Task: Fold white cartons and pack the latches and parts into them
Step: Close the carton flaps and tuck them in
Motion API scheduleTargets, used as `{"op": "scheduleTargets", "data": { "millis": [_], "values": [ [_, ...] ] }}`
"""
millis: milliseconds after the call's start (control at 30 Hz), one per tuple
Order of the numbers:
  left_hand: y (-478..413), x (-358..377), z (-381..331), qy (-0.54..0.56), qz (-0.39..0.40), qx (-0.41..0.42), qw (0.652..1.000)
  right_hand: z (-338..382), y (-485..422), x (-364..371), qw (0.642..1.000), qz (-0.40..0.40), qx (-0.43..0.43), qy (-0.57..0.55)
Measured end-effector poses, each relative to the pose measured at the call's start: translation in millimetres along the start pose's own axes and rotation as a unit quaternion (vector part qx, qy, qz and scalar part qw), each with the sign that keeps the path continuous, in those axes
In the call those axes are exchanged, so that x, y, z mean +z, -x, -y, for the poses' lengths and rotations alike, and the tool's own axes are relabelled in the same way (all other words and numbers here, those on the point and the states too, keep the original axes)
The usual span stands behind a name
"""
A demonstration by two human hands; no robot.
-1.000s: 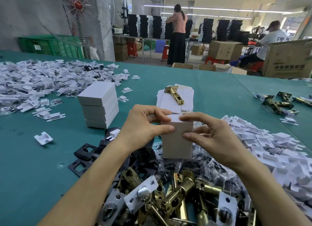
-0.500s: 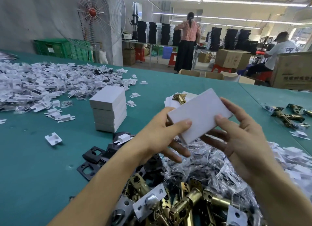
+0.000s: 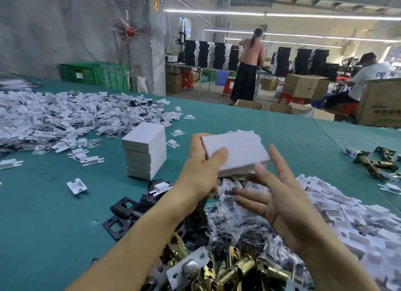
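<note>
You're holding the closed carton (image 3: 236,154) flat in your L hand (image 3: 201,173), fingers gripping it, above the latches (image 3: 238,269). 1 s ago both hands were tucking its flap upright. R hand (image 3: 282,195) is coming off, fingers spread, empty. Prob. packed & going to the stack (image 3: 144,151) on the worktop (image 3: 54,203). Count: 1 in hand, 4 stacked; latches too many to count.

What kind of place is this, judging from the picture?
Most likely a factory packing floor for door hardware: heaps of brass latches on a long green table, a stack of folded white cartons, and brown shipping boxes behind.
</note>
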State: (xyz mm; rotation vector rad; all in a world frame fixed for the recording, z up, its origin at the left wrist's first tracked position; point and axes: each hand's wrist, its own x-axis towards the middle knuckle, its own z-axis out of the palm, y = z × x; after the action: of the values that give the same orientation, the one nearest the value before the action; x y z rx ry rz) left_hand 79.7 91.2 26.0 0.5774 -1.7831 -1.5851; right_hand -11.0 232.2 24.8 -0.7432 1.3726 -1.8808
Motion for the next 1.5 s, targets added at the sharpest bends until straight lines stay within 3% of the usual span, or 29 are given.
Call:
{"op": "scheduleTargets", "data": {
  "millis": [200, 333, 567, 800, 1167, 1500],
  "values": [
    [-61.0, -59.5, -17.7, 0.114, -0.25, -0.015, 0.961, -2.5, 0.8, -2.5, 0.997, 0.012, 0.033, 0.074],
    [-88.3, -99.5, -15.3, 0.079, -0.318, -0.038, 0.944, -5.2, 1.1, -3.1, 0.993, 0.039, 0.059, 0.094],
    [-93.8, -129.3, 9.8, -0.02, -0.315, -0.108, 0.943, -4.5, -0.5, -7.0, 0.989, 0.081, 0.045, 0.111],
    [-85.8, -129.2, 27.1, -0.209, -0.362, -0.112, 0.902, -7.2, -2.0, -10.1, 0.99, 0.076, 0.052, 0.111],
    [-77.4, -137.8, 49.5, -0.274, -0.367, -0.034, 0.888, -8.5, -0.2, -7.9, 0.989, 0.045, 0.076, 0.119],
    [-78.8, -133.3, 51.1, -0.339, -0.37, -0.047, 0.864, -9.2, 0.8, -4.4, 0.984, 0.04, 0.082, 0.153]
  ]
}}
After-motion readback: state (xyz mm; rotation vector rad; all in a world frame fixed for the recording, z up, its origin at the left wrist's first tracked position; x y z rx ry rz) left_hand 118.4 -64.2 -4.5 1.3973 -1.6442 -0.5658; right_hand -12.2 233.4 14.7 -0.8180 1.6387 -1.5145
